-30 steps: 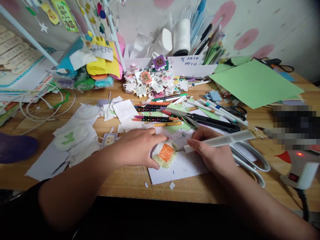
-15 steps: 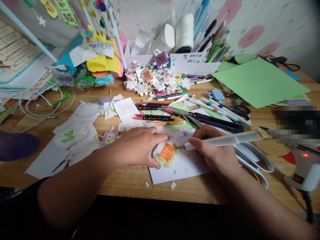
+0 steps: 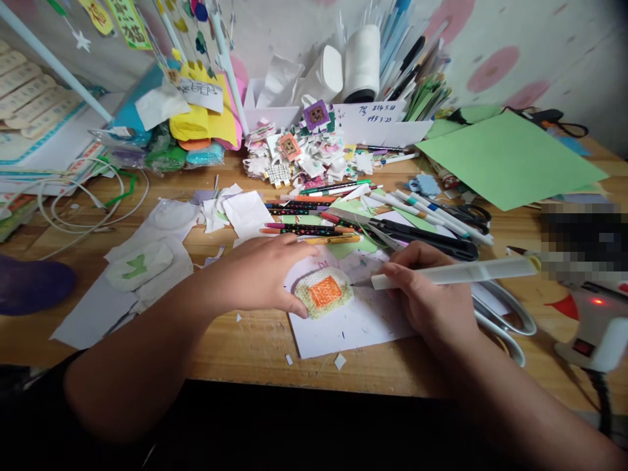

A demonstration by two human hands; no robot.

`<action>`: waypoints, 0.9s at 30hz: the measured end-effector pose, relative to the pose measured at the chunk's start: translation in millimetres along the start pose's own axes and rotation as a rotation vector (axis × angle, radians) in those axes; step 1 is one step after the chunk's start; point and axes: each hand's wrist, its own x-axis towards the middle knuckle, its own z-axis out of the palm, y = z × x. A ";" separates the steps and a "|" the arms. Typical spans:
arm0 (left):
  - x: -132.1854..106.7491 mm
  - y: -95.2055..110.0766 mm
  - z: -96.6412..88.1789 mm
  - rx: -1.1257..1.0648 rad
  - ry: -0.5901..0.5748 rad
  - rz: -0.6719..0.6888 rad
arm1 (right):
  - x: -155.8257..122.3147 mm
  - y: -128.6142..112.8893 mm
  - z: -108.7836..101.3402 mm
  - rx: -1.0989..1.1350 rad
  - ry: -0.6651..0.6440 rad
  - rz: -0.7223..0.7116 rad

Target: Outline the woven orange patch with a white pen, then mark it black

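Just left of the orange-centred patch [image 3: 325, 292] on white paper [image 3: 343, 341], the left hand [image 3: 260, 275] gapes, thumb on the patch's edge, index apart. Right of the patch, the right hand's [image 3: 436, 294] got a white pen [image 3: 464, 272] pinched tight, long axis sideways, tip aimed left at it. Way behind: a box [image 3: 353, 129] with scribbled digits.

A yellow tag [image 3: 99, 18] reads "福", green tag [image 3: 128, 23] "猫", box [image 3: 377, 131] "3:20".

Wooden worktop [image 3: 260, 353], white sheet [image 3: 314, 341] near its front edge, paper scraps [image 3: 340, 362] beside the sheet, rounded purple object [image 3: 36, 284] at left, glue gun [image 3: 608, 333] at right
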 end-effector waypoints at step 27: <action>-0.5 31.4 15.5 0.180 0.061 -0.064 | 0.2 -14.6 8.2 -0.291 -0.094 -0.118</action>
